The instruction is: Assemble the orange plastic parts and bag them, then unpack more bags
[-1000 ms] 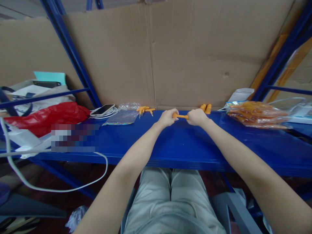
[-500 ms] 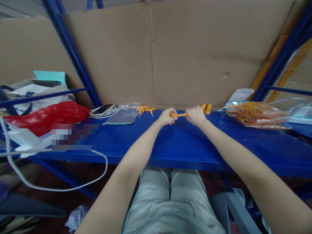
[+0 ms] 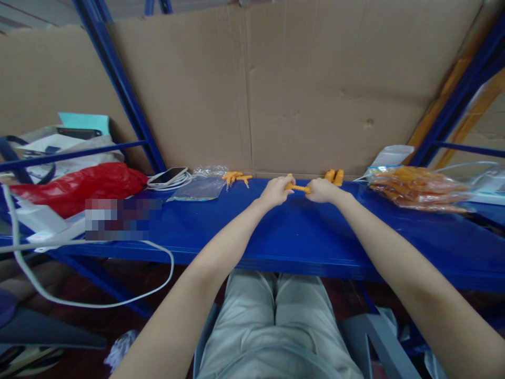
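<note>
Above the far part of the blue shelf, both hands are closed on one orange corkscrew (image 3: 300,188). My left hand (image 3: 278,190) wraps round its handle end, with a bit of orange showing above the fingers. Gripping the opposite end is my right hand (image 3: 320,190). Between them a short, spiral-ridged orange length is visible; both ends are mostly covered by fingers. Left of my hands lie several orange corkscrews (image 3: 236,177) with bare metal spirals. Just behind my right hand stand orange pieces (image 3: 334,177), partly hidden by it.
Along the back left are a clear plastic bag (image 3: 203,187), a phone (image 3: 169,176) on a coiled white cable, and a red bag (image 3: 90,184). A bag of orange parts (image 3: 414,187) lies at right. Cardboard (image 3: 315,89) closes off the rear; blue posts (image 3: 122,89) rise at the sides.
Both hands have shifted slightly right with the corkscrew. The right hand has turned and drawn a little nearer, showing more of the orange pieces behind it.
</note>
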Available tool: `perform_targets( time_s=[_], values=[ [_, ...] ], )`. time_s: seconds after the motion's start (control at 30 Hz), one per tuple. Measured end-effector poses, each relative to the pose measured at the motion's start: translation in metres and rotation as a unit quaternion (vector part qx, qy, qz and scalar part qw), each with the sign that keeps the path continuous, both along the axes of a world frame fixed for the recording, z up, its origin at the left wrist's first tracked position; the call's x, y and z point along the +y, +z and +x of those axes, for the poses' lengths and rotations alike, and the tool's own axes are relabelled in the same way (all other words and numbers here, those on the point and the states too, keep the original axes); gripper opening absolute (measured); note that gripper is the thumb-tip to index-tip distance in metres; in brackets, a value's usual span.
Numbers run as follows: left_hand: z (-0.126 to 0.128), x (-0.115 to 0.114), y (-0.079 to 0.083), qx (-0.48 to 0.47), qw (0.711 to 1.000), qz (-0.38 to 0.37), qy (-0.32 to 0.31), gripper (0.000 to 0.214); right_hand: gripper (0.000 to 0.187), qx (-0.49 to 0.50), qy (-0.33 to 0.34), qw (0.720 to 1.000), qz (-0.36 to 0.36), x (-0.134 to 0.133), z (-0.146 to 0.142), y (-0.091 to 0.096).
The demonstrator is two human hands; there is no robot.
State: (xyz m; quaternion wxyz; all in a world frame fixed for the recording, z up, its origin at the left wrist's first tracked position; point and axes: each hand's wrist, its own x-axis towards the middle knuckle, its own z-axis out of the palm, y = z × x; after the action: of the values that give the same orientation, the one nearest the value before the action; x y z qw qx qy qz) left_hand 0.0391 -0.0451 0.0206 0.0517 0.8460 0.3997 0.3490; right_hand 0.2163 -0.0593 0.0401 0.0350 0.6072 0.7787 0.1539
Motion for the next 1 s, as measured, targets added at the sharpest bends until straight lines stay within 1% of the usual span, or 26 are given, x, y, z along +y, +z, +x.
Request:
perform_targets(
  time_s=[0.07,0.13,0.2,0.23,0.27,0.33,0.5,0.6,0.73,0.83,0.9,1.0],
  values=[
    [0.002,0.002,-0.002,-0.019,1.0,-0.025,-0.002,0.021,0.036,0.001,-0.006,1.0,0.024,-0.001,0.001,0.001],
    [0.003,0.005,-0.004,-0.059,0.993,-0.099,-0.002,0.021,0.035,-0.002,-0.007,0.998,0.07,-0.003,0.0,0.001],
    [0.002,0.008,-0.005,-0.102,0.977,-0.187,-0.006,0.02,0.033,-0.011,0.006,0.994,0.11,-0.004,-0.004,0.0],
    [0.001,0.009,-0.006,-0.119,0.968,-0.221,-0.008,0.02,0.033,-0.017,0.016,0.992,0.121,-0.004,-0.007,-0.001],
    [0.0,0.009,-0.007,-0.129,0.962,-0.241,-0.01,0.02,0.032,-0.023,0.024,0.991,0.127,-0.004,-0.01,-0.002],
    [-0.003,0.01,-0.007,-0.135,0.958,-0.252,-0.01,0.021,0.032,-0.032,0.031,0.991,0.124,-0.003,-0.014,-0.004],
    [-0.008,0.012,-0.009,-0.112,0.966,-0.23,-0.022,0.021,0.034,-0.041,0.027,0.994,0.099,-0.004,-0.017,-0.007],
    [-0.008,0.014,-0.009,-0.102,0.97,-0.219,-0.035,0.02,0.034,-0.037,0.016,0.994,0.099,-0.008,-0.016,-0.004],
    [-0.007,0.013,-0.008,-0.083,0.979,-0.186,-0.026,0.019,0.036,-0.034,0.001,0.995,0.093,-0.011,-0.016,0.001],
    [-0.006,0.009,-0.005,-0.049,0.99,-0.129,-0.013,0.019,0.037,-0.024,-0.007,0.996,0.088,-0.011,-0.015,0.002],
    [-0.005,0.007,-0.003,-0.024,0.997,-0.071,-0.005,0.02,0.037,-0.015,-0.012,0.996,0.084,-0.009,-0.012,0.002],
    [-0.003,0.003,-0.001,0.002,1.0,0.005,-0.006,0.021,0.037,-0.006,-0.018,0.997,0.068,-0.006,-0.006,0.003]
  ],
)
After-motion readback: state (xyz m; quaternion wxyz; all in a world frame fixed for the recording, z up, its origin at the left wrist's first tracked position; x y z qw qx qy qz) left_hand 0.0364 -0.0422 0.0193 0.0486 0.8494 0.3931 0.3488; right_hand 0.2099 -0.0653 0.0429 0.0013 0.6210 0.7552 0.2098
